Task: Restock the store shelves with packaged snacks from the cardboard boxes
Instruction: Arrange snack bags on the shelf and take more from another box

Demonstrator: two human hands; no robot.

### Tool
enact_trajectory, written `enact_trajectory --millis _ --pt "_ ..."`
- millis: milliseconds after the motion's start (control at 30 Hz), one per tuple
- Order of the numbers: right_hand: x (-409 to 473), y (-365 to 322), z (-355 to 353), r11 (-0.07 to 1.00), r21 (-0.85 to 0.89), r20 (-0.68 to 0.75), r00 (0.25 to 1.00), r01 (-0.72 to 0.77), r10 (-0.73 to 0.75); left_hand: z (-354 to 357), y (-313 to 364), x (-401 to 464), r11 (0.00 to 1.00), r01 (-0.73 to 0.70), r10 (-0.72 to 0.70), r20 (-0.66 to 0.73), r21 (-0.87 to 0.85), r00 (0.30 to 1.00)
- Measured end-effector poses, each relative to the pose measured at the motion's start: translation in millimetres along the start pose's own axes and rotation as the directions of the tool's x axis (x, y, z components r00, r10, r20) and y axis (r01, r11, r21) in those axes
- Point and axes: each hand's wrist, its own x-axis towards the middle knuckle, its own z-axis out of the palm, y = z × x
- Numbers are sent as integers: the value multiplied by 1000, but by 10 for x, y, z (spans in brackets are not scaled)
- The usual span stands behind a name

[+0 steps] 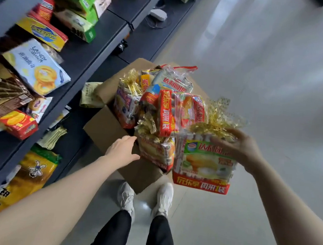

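Clear gold-tied snack bag point(204, 163), apparently cakes

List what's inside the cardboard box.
The cardboard box holds cake bags with gold-foil tops, piled above the rim. Lower layers and the bottom are covered. The right hand holds one bag outside.

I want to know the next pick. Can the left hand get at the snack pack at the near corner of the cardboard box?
Probably yes. The left hand is open right beside that snack pack, with nothing between them. The right hand grips another pack, clear of it.
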Motion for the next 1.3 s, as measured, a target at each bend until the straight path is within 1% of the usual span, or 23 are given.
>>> enact_trajectory --millis 33,67,100,133,167,200,233,267,300,333,400,467,500,600,633,700,800,900,967,1033,1133,1200,1300 --pt "-35 99 62 1000 19 -14 1000 -16 16 56 -8 57 1000 -13 12 -38 -29 999" --pt "-56 204 119 999 35 -29 999 -25 26 101 -1 112 996 -37 26 -129 -83 991" --pt "-64 299 170 998 54 -49 998 -27 30 119 31 162 985 -77 36 -254 -152 967" --pt "-63 387 210 997 69 -63 998 -28 33 108 84 214 969 -133 43 -386 -208 921" --pt "-49 470 244 996 88 -71 997 -31 37 66 149 278 955 -200 66 -498 -220 865" --pt "-29 539 271 994 108 -73 996 -32 41 -3 228 357 947 -264 116 -574 -181 811" --pt "-8 593 290 992 123 -73 996 -33 43 -88 325 446 942 -319 191 -614 -106 766" --pt "14 638 303 991 130 -75 996 -27 37 -184 439 547 932 -362 273 -621 -18 735" --pt "39 679 313 991 130 -85 996 -19 30 -294 575 657 922 -382 339 -593 57 730" --pt "62 707 324 992 123 -96 995 -7 19 -402 719 778 916 -385 381 -539 111 751" --pt "95 740 334 994 107 -122 993 13 0 -602 1021 1023 910 -347 412 -413 227 812" --pt "117 744 344 994 112 -152 988 15 3 -720 1270 1227 897 -292 394 -303 331 868" --pt "129 752 345 993 119 -173 985 18 3 -752 1355 1298 895 -267 372 -269 357 888" --pt "137 722 328 992 123 -252 968 29 3 -844 1482 1393 922 -190 276 -231 336 933" --pt "140 704 319 992 120 -268 963 31 2 -878 1491 1393 927 -179 252 -197 329 947" --pt "149 681 311 995 91 -291 957 33 -5 -945 1483 1354 926 -199 249 -123 320 961" --pt "194 663 339 997 73 -301 954 17 6 -1016 1429 1312 935 -236 265 -78 263 961" --pt "207 612 353 998 64 -333 943 -10 31 -1047 1459 1228 954 -262 268 -22 146 963" --pt "182 561 337 998 60 -351 936 -9 30 -1062 1503 1129 958 -272 277 -40 95 960" --pt "141 514 302 999 54 -371 928 2 18 -1066 1523 979 950 -297 307 -127 97 943" --pt "12 423 216 997 81 -417 909 17 19 -1056 1492 676 934 -338 356 -254 114 899" --pt "-119 331 140 993 116 -436 900 38 16 -1052 1451 423 944 -326 323 -330 47 887" --pt "-405 183 8 993 72 -418 907 91 -53 -1053 1393 -47 947 -315 259 -432 -62 864"
